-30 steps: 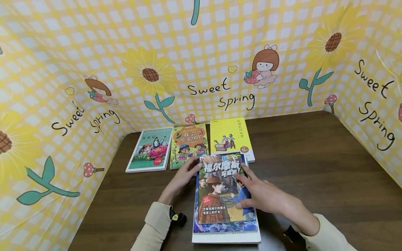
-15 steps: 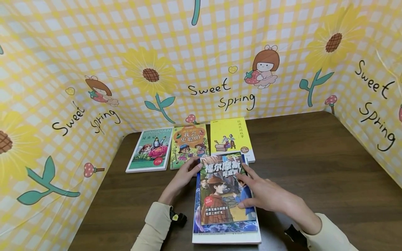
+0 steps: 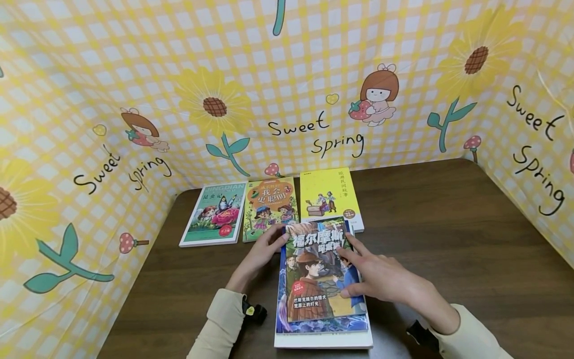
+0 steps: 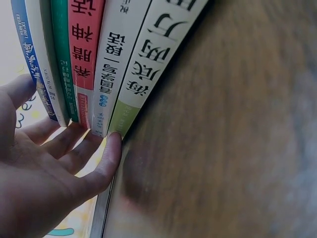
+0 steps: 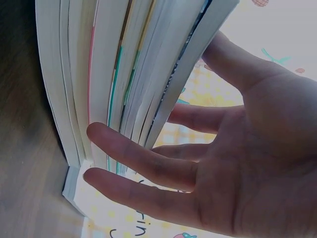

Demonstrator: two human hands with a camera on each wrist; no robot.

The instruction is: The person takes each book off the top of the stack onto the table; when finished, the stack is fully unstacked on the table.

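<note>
A stack of several paperback books lies in front of me, topped by a detective comic-style book (image 3: 311,284) with a boy in a brown cap. Under it show a blue-covered book (image 3: 329,325) and a white one (image 3: 323,342). My left hand (image 3: 265,249) touches the stack's far left corner; in the left wrist view its fingers spread along the lower ends of the spines (image 4: 84,44). My right hand (image 3: 383,279) lies at the right side, thumb over the top cover. In the right wrist view its fingers extend straight along the page edges (image 5: 106,69).
Three books lie in a row behind the stack: a teal one (image 3: 213,214), an orange-and-green one (image 3: 270,209) and a yellow one (image 3: 329,197). Brown wood tabletop (image 3: 448,239) surrounds them. A yellow checked cloth (image 3: 314,60) hangs along the table's back and sides.
The top book has shifted slightly to the right on the stack, and my right hand with it. My left hand and the three books behind have stayed put.
</note>
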